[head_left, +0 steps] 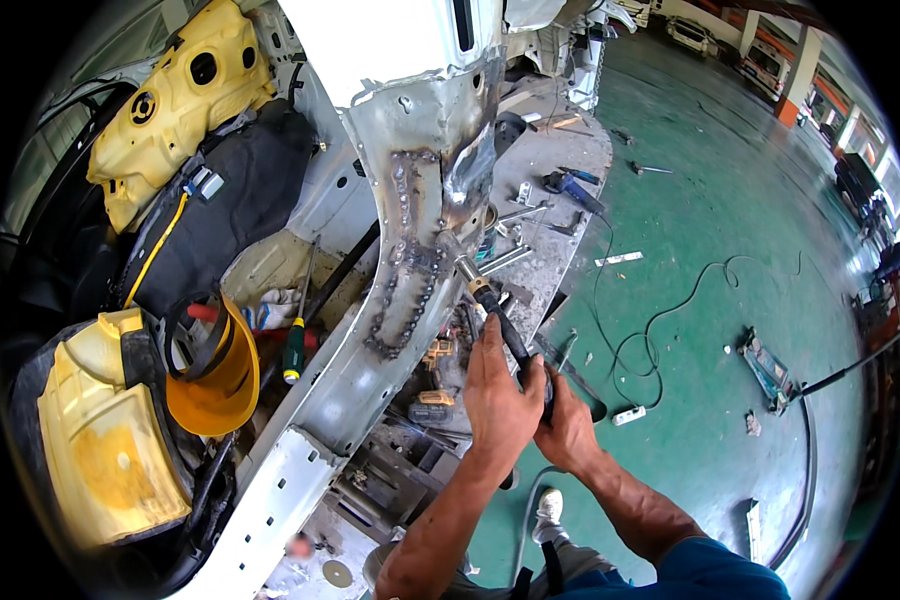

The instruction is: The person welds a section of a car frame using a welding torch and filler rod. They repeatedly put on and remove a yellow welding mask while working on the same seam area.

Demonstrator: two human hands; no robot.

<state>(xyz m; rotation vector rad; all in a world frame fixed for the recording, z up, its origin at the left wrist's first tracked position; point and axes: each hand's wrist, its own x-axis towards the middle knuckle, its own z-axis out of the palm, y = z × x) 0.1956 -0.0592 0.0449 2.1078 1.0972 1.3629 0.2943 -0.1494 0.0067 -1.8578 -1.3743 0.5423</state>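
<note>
Both my hands grip a slim black hand tool (511,336) with a brass-coloured collar and a pale metal tip; its exact kind does not show. My left hand (502,398) closes on the body, thumb against its side, and my right hand (567,428) wraps the rear end just behind. The tool slants up and left, its tip at the edge of the white car body pillar (410,250). Whether the tip touches the metal I cannot tell. Rows of dark weld spots (382,340) outline a patch on the pillar, with scorched metal around them.
Right of the pillar, a grey work platform (580,165) carries a blue power tool (570,190), a cordless drill (432,385) and loose metal pieces. Inside the car lie a yellow helmet (215,385) and a screwdriver (294,352). A cable (653,340) and floor jack (767,370) occupy the green floor.
</note>
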